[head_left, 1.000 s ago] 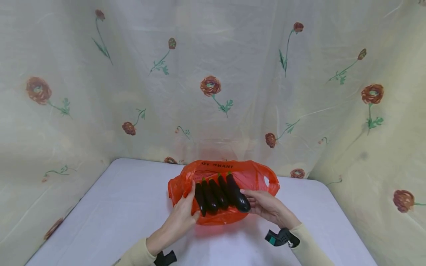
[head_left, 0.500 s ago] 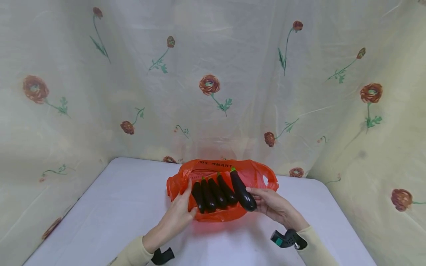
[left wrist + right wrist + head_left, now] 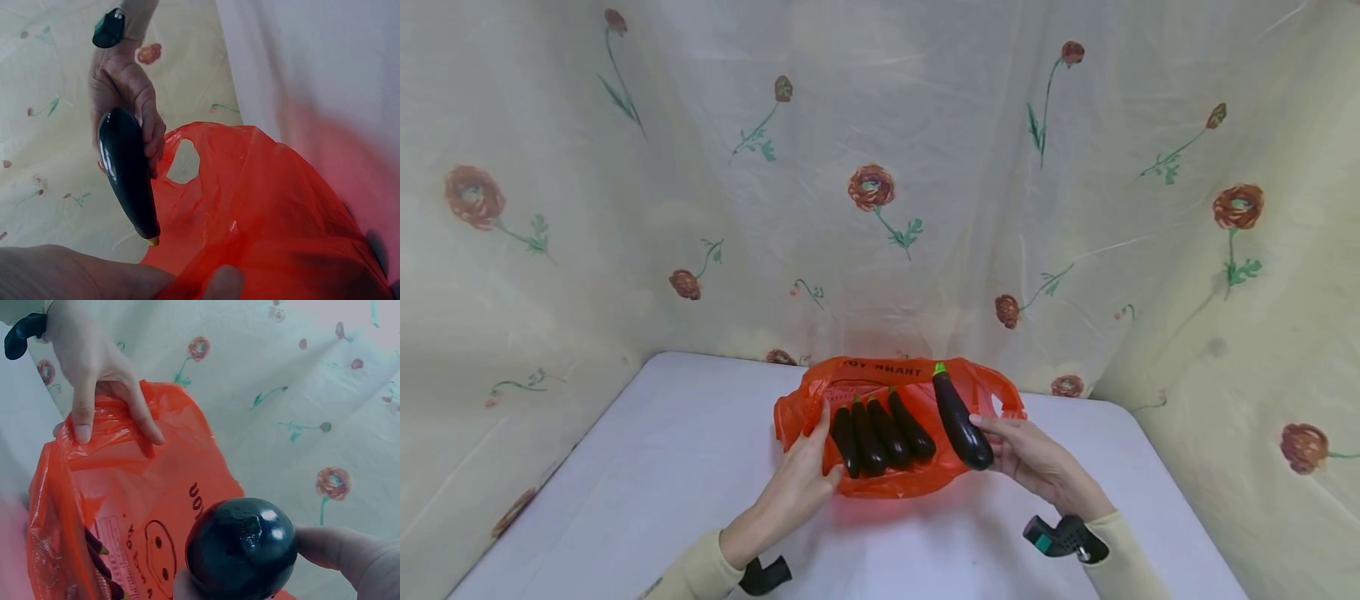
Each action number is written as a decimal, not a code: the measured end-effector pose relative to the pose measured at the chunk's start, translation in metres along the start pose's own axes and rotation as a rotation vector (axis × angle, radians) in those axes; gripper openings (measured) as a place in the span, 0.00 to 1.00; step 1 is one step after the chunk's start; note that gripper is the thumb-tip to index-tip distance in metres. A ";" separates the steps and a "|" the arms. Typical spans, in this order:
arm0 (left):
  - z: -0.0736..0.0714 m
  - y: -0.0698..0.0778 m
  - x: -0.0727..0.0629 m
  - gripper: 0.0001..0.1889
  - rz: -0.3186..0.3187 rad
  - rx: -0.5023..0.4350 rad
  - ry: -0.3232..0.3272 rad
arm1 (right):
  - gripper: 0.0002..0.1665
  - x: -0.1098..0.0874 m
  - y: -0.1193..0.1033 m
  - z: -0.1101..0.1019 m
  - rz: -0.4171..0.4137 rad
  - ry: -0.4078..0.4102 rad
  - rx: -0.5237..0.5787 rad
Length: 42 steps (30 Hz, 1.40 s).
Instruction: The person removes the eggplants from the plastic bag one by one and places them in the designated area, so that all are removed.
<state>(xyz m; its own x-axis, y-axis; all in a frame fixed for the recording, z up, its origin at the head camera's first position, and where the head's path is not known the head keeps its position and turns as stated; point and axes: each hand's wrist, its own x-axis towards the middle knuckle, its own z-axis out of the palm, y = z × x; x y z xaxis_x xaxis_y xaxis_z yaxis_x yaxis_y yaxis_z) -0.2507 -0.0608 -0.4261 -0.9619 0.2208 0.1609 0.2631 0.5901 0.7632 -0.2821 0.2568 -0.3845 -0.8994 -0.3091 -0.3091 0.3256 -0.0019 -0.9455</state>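
In the head view, a thin orange plastic bag [image 3: 910, 486] with dark printing lies with its mouth open toward me. Inside rest several dark eggplants [image 3: 891, 437] side by side. My left hand [image 3: 799, 479] grips the left edge of the bag's mouth; in the right wrist view its thumb and fingers pinch the gathered plastic. My right hand [image 3: 1041, 460] holds one eggplant [image 3: 961, 423] by its thick end, green stem pointing away. That eggplant is raised off the others at the bag's right side, as the left wrist view also shows. Its round end [image 3: 240, 550] fills the right wrist view's lower middle.
A white table [image 3: 692, 450] lies beneath the bag. Pale sheeting [image 3: 955, 208] printed with flowers hangs behind and on both sides. The bag's handle hole [image 3: 184, 161] is beside the right hand. Each wrist wears a black strapped device [image 3: 1063, 537].
My right hand has moved right and lifted its eggplant away from the row, so a gap now separates them. The left hand keeps its grip on the bag and has barely shifted.
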 end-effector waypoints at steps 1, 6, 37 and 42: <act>0.000 0.000 0.000 0.47 -0.004 -0.003 -0.004 | 0.21 -0.001 -0.001 -0.001 -0.002 0.006 -0.005; 0.000 0.001 0.000 0.47 -0.018 -0.002 -0.011 | 0.27 -0.005 -0.007 -0.005 -0.015 0.041 -0.021; -0.001 0.000 0.001 0.46 -0.017 -0.006 -0.007 | 0.10 -0.027 -0.030 -0.062 -0.152 0.040 0.040; -0.001 -0.001 0.001 0.46 -0.015 0.004 -0.009 | 0.11 -0.027 -0.026 -0.076 -0.152 0.083 0.047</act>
<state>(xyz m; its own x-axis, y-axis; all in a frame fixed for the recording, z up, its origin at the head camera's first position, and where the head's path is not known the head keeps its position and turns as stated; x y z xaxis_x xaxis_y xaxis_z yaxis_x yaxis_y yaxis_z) -0.2517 -0.0617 -0.4258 -0.9652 0.2186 0.1438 0.2488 0.5964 0.7632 -0.2887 0.3372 -0.3592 -0.9596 -0.2223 -0.1723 0.1957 -0.0876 -0.9767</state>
